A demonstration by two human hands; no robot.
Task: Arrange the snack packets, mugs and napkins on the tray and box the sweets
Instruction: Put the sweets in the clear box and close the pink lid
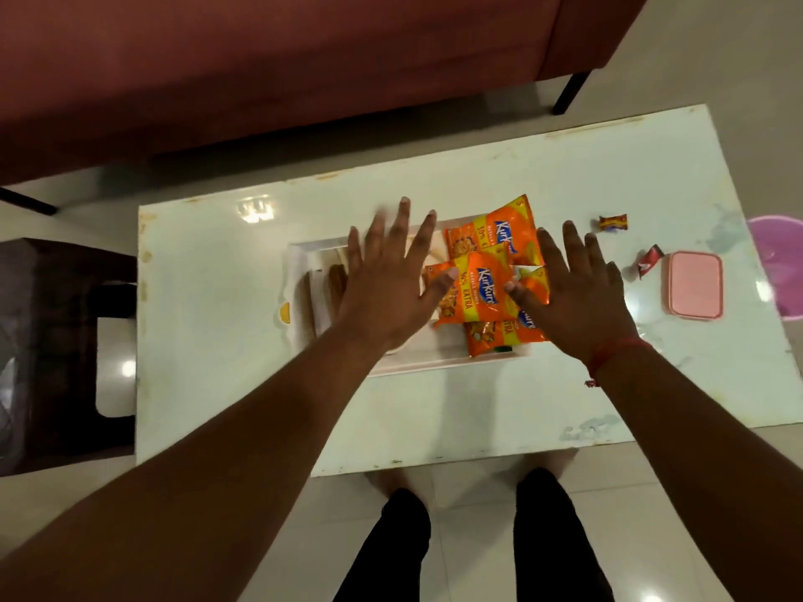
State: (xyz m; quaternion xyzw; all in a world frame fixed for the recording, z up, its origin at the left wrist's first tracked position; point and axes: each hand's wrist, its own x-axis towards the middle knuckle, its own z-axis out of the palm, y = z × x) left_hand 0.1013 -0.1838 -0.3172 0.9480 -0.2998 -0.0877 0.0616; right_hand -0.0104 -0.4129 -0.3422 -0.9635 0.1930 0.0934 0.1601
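Observation:
Three orange snack packets [480,293] lie overlapping on the right half of a white tray [417,364] in the middle of the table. My left hand [391,280] hovers flat over the tray's middle, fingers spread, thumb touching the front packet. My right hand [573,288] is spread over the packets' right edge, thumb on them. Neither hand grips anything. Brownish items [334,280] lie on the tray's left side, partly hidden by my left hand. Two wrapped sweets [612,222] [648,260] lie right of the tray beside a closed pink box [694,285].
The pale glass-topped table [243,341] stands in front of a dark red sofa [282,58]. A dark stool [65,349] is at the table's left end and a pink tub [782,271] at its right end. My legs show below the near edge.

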